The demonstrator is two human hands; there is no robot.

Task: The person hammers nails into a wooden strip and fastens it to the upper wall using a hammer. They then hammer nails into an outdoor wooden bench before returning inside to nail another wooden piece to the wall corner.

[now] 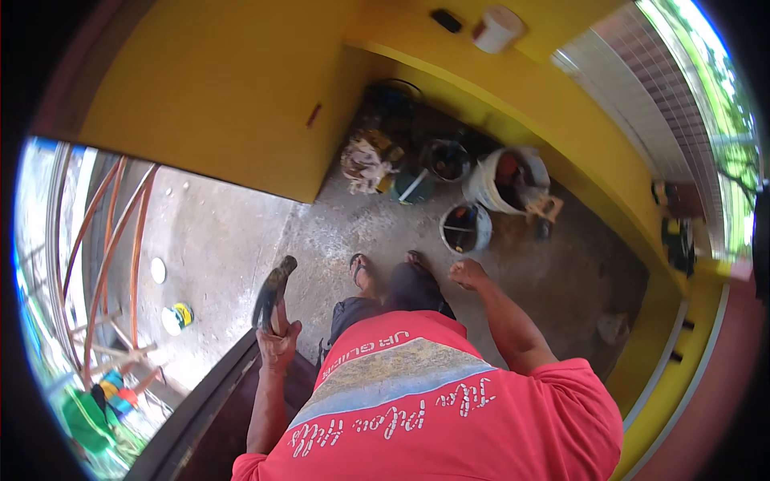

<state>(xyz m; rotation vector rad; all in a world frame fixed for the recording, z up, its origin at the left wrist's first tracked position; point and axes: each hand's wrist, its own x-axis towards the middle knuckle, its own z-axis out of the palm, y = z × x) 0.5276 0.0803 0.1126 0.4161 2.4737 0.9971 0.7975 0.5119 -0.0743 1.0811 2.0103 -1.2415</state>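
My left hand [278, 345] is closed at the lower end of a long dark object [271, 295] with a blunt, knob-like top. Its exact kind I cannot make out. It rises beside the edge of a dark brown panel [241, 377]. My right hand [468, 274] is held out over the floor with its fingers curled in. Whatever it may hold is hidden. Nearest to that hand stands a small bucket [465, 228] with dark contents and something laid across it.
Ahead are a large white bucket [485, 186], a dark pail [447, 160] and crumpled rags [365, 164] by the yellow wall [216, 88]. A white tub [497, 30] sits on the yellow ledge. At left are reddish-brown metal bars [120, 232] and a small yellow-green container [177, 318].
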